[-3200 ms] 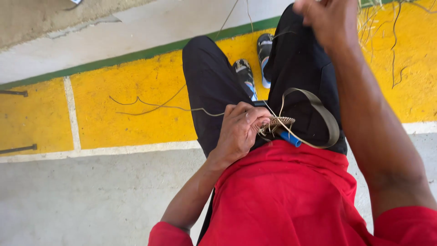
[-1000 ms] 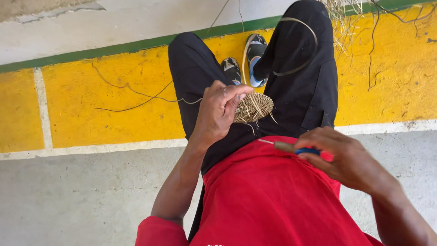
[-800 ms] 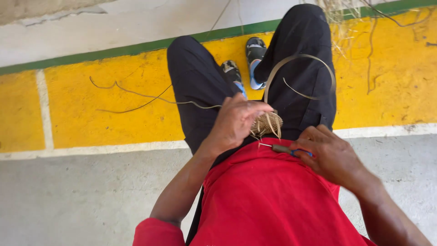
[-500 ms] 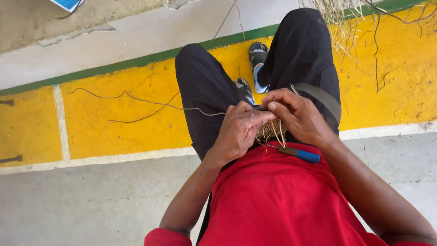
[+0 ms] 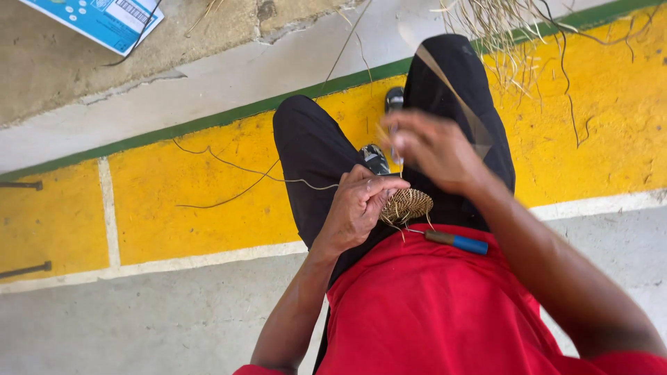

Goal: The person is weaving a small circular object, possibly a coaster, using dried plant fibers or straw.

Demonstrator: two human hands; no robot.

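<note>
Two hands work over the person's lap. The left hand [image 5: 358, 208] pinches the rim of a small round woven piece [image 5: 408, 204], a coiled disc of pale fibre that rests against the black trousers just above the red shirt [image 5: 431, 305]. Its grip is clenched on that disc, thumb across the fingers.

Half a second ago the right hand was down at the disc beside the left one; now the right hand [image 5: 434, 149] has lifted up and away from it, blurred with motion, and a flat pale strand [image 5: 451, 90] runs taut from its fingers over the raised knee. Its grip looks closed on the strand, though the blur hides the fingertips. The lift suggests that a stitch is being drawn tight through the coil, so the weaving gains one more wrap.

The blue-handled awl [image 5: 456, 242], which was held in the right hand a second ago, lies loose on the shirt, just beside the disc. A thin dark fibre [image 5: 236, 170] trails across the yellow painted ledge [image 5: 174, 201], and a bundle of dry straw [image 5: 500, 28] hangs near the far knee.
</note>
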